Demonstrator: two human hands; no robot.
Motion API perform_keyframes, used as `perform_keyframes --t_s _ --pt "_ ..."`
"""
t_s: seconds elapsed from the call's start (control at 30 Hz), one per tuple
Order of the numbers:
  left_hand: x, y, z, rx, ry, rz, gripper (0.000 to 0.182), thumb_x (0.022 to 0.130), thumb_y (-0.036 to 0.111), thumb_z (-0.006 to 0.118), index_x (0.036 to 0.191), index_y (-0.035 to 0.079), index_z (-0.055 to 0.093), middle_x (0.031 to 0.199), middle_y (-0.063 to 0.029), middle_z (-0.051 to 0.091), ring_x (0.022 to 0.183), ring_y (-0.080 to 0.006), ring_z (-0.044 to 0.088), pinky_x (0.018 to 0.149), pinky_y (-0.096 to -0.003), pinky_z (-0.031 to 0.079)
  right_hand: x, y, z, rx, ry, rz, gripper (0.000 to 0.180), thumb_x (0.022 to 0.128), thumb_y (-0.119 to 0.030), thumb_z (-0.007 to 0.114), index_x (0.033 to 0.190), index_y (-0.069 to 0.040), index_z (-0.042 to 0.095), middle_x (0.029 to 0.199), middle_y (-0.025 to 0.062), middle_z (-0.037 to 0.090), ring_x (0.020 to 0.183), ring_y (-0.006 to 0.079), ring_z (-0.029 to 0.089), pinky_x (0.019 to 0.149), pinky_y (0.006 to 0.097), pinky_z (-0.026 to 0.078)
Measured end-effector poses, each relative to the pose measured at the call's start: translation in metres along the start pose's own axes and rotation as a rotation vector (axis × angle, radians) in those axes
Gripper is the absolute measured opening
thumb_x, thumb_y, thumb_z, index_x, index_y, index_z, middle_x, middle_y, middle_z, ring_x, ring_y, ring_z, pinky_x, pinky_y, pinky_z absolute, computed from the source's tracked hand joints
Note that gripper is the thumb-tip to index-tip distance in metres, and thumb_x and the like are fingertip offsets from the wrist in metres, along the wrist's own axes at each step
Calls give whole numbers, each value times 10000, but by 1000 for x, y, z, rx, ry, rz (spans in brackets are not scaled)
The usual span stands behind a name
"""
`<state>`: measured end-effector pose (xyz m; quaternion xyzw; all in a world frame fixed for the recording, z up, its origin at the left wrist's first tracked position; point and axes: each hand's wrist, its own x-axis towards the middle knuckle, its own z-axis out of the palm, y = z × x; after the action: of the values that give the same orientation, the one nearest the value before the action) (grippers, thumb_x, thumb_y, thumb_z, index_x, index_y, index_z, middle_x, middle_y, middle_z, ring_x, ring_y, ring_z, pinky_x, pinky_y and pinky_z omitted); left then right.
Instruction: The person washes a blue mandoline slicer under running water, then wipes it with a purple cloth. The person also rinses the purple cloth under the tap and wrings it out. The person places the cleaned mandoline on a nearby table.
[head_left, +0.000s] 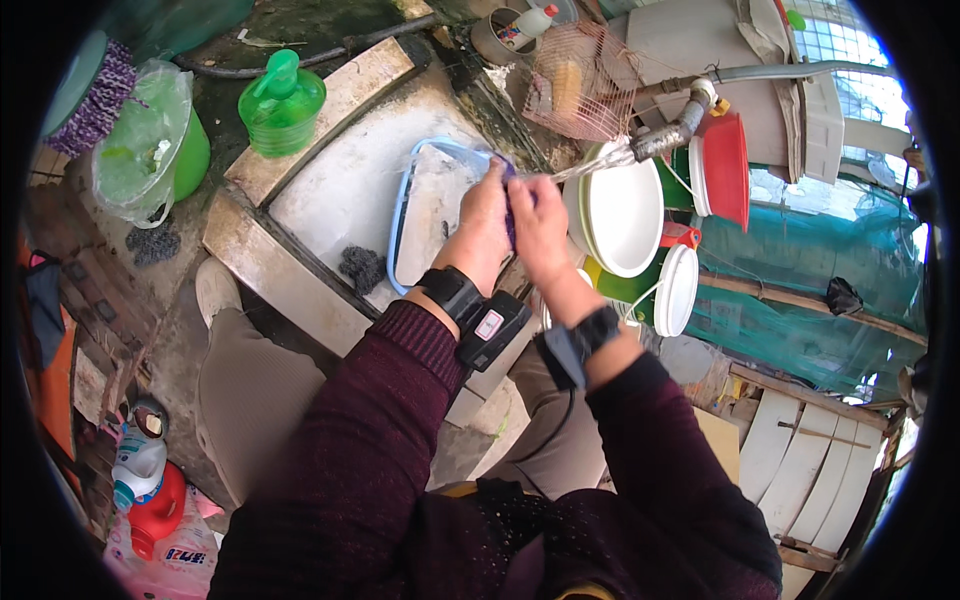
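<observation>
My left hand (480, 217) and my right hand (538, 225) are pressed close together, both gripping a bunched purple cloth (511, 223). Only a narrow strip of the cloth shows between them. A stream of water (600, 163) runs from the tap (667, 135) toward my fingers. Under and beside my left hand is a blue-rimmed plastic basin (395, 232) with a pale flat surface inside, tilted in the concrete sink (330, 191). Close to the basin lies a dark scouring pad (363, 268).
A green plastic bottle (281, 112) stands on the sink's ledge. White buckets (626, 210) crowd the right side beneath the tap. A wire cage (577, 82) sits behind. At left is a bag-lined green bucket (191, 157); detergent bottles (157, 502) lie lower left.
</observation>
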<state>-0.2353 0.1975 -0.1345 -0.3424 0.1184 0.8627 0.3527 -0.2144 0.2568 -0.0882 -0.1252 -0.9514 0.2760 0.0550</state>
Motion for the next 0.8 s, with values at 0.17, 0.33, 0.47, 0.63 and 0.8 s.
perform_keyframes --t_s 0.17,0.33,0.47,0.63,0.8 --pt "1 -2 12 49 200 18 410 916 386 567 1015 -12 574 957 -116 623 864 -234 588 788 -390 480 18 -13 -1 -110 20 179 235 881 -226 598 837 5 586 754 193 625 691 323 585 679 386 470" --pt "3 6 7 -148 -132 103 222 896 204 534 943 1 610 881 -136 642 789 -225 622 720 -362 527 20 -12 3 -49 -18 18 158 871 -148 565 874 10 570 846 194 618 772 301 587 742 381 470" --pt "-11 9 11 -68 -90 -50 285 939 265 435 963 27 590 920 -134 626 810 -259 625 706 -413 538 22 -8 -1 142 -94 100 256 881 -161 549 1091 -17 559 1010 188 626 954 303 591 852 359 455" --pt "-10 23 26 -63 -123 -145 262 942 341 490 993 96 568 978 -98 627 835 -256 613 727 -499 499 36 4 -4 -2 67 107 299 891 -195 531 1124 -9 553 966 217 628 905 327 608 837 379 464" --pt "-6 25 14 -204 -208 -153 296 949 364 468 1013 98 582 955 -110 629 863 -264 603 770 -437 503 25 -10 -1 -5 -195 120 331 882 -142 496 1184 -6 513 955 200 620 920 313 603 840 368 458"
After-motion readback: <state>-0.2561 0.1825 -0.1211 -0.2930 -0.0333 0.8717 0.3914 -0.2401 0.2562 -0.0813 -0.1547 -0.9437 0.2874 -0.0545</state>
